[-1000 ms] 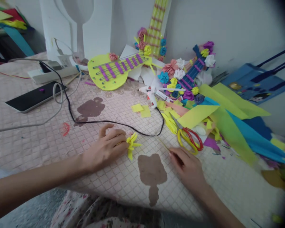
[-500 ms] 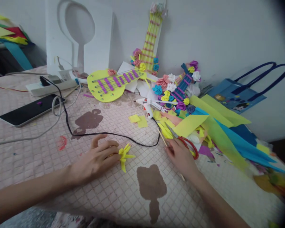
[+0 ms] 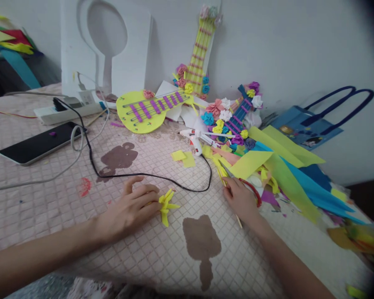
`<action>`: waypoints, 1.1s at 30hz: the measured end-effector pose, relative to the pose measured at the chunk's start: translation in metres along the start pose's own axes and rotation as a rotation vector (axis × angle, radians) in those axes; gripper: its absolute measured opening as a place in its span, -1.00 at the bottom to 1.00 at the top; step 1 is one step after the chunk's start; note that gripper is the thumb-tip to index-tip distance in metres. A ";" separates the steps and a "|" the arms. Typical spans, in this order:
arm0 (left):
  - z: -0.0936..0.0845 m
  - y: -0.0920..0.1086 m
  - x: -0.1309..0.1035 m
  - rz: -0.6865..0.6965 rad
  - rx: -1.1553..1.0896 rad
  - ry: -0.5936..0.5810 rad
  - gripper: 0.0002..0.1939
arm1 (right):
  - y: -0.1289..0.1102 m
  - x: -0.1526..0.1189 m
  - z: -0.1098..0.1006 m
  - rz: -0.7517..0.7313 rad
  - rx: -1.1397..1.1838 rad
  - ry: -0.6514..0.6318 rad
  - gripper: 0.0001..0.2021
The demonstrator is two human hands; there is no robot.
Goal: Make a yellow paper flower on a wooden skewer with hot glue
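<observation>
My left hand (image 3: 139, 203) rests at the middle of the table, its fingers closed on a yellow paper flower (image 3: 166, 206) with pointed petals. To the right, my right hand (image 3: 239, 197) has its fingers round a thin wooden stick (image 3: 238, 221), whose lower end shows below the palm. Red-handled scissors (image 3: 255, 193) lie under and beside that hand, their blades on yellow paper strips. A white glue gun (image 3: 195, 141) stands behind, between the two hands, and small yellow paper squares (image 3: 188, 159) are just left of it.
A black cable (image 3: 137, 175) curves across the table behind my left hand. Paper guitars (image 3: 143, 124) and paper flowers stand at the back. Further left are a tablet (image 3: 34, 145) and a power strip (image 3: 46, 116). Coloured paper sheets (image 3: 277, 145) and a blue bag (image 3: 308, 124) fill the right.
My right hand has shifted slightly right, and the stick with it, closer to the scissors. The left hand still holds the yellow flower. The whole view has moved a little.
</observation>
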State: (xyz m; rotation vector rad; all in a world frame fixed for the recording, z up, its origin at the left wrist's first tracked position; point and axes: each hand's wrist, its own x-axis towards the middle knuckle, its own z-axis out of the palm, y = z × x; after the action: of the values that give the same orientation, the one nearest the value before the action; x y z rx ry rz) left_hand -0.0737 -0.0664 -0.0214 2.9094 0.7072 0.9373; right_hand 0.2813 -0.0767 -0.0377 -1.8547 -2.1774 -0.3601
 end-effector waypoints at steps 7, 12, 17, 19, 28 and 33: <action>0.005 -0.001 0.001 -0.034 -0.045 0.001 -0.84 | -0.006 0.014 -0.013 0.031 0.142 0.047 -0.78; 0.004 0.000 -0.001 -0.017 -0.045 -0.007 -0.79 | -0.011 0.075 -0.008 0.002 0.325 0.058 -0.77; 0.001 0.000 -0.002 0.017 0.004 -0.051 -0.78 | -0.021 0.149 0.025 0.068 0.477 -0.062 -0.64; 0.000 0.001 -0.002 0.019 0.016 -0.070 -0.74 | -0.028 0.168 0.036 0.084 0.523 -0.137 -0.66; -0.007 0.000 0.003 0.061 0.019 -0.033 -0.68 | -0.061 0.142 -0.003 0.180 0.821 -0.175 -0.81; -0.006 0.002 0.005 0.075 0.105 0.020 -0.70 | -0.062 0.075 -0.062 0.112 0.787 -0.366 -0.71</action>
State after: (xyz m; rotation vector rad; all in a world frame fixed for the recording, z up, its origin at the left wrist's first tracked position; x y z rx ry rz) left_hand -0.0723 -0.0666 -0.0131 3.0420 0.6720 0.9665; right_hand 0.2106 -0.0390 0.0451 -1.6237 -1.9598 0.8048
